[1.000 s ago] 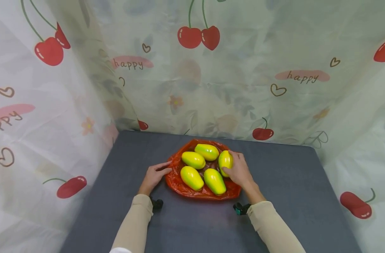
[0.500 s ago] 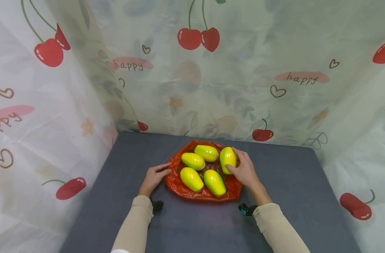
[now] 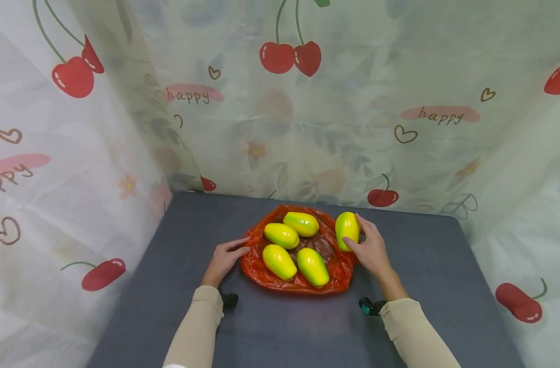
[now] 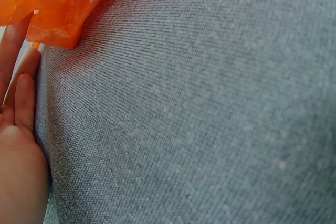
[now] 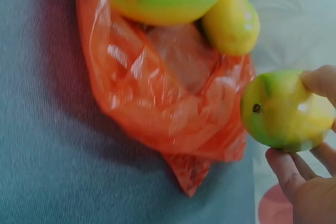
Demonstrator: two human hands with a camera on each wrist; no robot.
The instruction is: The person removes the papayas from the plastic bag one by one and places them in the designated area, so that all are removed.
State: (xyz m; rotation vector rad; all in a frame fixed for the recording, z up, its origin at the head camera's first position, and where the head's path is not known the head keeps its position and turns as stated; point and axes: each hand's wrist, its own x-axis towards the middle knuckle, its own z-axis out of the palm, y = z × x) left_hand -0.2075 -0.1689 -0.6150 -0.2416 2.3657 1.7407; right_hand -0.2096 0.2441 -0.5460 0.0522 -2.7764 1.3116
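In the head view, a red plastic bag (image 3: 252,267) lies spread with its mouth upward on the dark table. Several yellow-green mangoes (image 3: 280,262) rest in it. My left hand (image 3: 221,263) touches the bag's left edge with extended fingers; the left wrist view shows a fingertip partly hidden behind the orange-red plastic (image 4: 58,14). Beyond the bag's right rim, my right hand (image 3: 375,249) holds one mango (image 3: 347,231) between thumb and fingers. The right wrist view shows that mango (image 5: 283,111) beside the bag's rim, its small dark stem spot facing the bag.
A dark grey cloth covers the table (image 3: 289,332). White curtains (image 3: 335,128) printed with cherries, hearts and lettering stand behind it and along both sides. A small black wrist device (image 3: 371,306) shows under the right wrist, another (image 3: 229,300) under the left.
My right hand has carried its mango rightward, from inside the bag to past the bag's right rim. The left hand and the other mangoes have stayed where they were.
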